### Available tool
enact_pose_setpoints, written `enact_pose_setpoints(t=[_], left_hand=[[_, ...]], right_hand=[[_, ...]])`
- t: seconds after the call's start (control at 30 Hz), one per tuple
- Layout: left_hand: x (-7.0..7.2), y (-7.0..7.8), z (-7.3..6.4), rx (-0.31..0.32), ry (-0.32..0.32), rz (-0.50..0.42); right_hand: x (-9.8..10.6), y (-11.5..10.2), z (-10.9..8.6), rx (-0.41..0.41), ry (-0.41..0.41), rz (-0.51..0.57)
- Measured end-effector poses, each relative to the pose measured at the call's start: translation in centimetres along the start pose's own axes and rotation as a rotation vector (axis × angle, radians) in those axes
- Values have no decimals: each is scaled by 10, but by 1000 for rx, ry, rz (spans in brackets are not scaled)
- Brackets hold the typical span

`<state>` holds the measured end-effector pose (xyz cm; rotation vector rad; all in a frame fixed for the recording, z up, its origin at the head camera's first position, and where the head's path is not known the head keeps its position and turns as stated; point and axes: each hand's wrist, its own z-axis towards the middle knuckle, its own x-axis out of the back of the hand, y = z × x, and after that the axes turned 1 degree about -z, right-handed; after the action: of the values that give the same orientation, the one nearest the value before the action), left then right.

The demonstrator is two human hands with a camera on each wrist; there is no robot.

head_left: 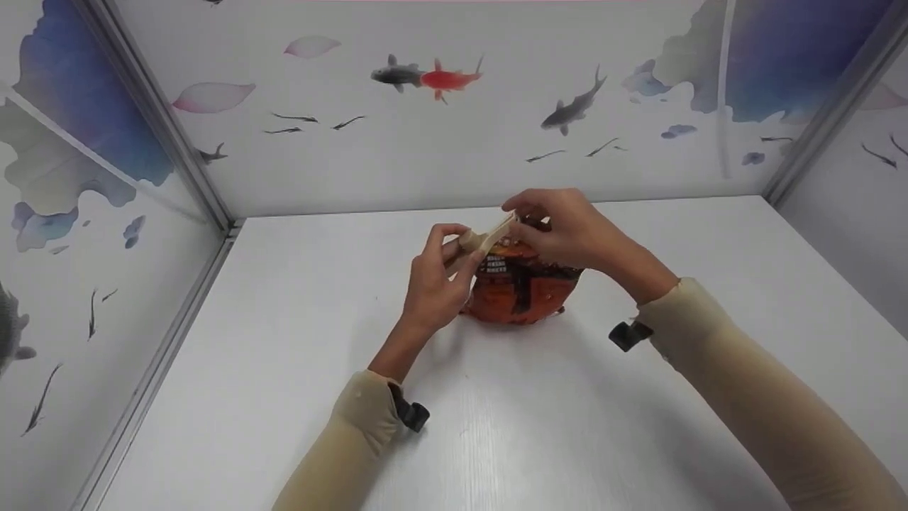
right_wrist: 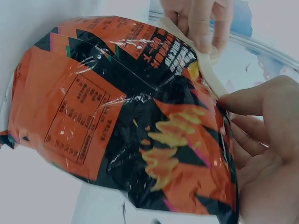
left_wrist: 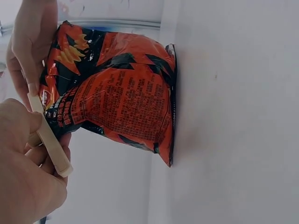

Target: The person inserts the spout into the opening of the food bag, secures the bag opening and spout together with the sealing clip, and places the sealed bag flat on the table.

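An orange-red and black snack bag (head_left: 528, 292) with printed text and flame shapes stands upright on the white table. Across its top edge lies a cream bag clip (left_wrist: 53, 145), slanted in the head view. My left hand (head_left: 438, 282) pinches the clip between thumb and fingers, on the bag's left side. At the other end of the clip, my right hand (head_left: 567, 226) grips the bag's top edge, its thumb against the clip's tip in the right wrist view. The fingers behind the bag's edge are partly hidden.
The white table (head_left: 454, 440) stretches around the bag. Behind it rises a white panel (head_left: 482, 156) painted with fish and petals, with similar panels at left and right. Metal frame posts (head_left: 152, 106) mark the corners. A small black camera (head_left: 628, 335) sits on each wrist.
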<state>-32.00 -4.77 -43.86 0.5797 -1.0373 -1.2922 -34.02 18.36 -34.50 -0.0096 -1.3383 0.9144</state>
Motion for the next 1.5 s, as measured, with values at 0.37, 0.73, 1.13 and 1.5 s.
enact_pose_setpoints(t=[0.37, 0.73, 1.13, 1.5], left_hand=[[2, 1, 0, -8, 1, -22], [2, -3, -1, -16, -20, -5], [3, -3, 0, -2, -24, -43], [9, -8, -1, 34, -48, 27]], right_hand=[[-2, 4, -3, 10, 23, 26], [-5, 7, -2, 34, -13, 67], [2, 10, 0, 2, -51, 70], [7, 2, -3, -12, -66, -3]])
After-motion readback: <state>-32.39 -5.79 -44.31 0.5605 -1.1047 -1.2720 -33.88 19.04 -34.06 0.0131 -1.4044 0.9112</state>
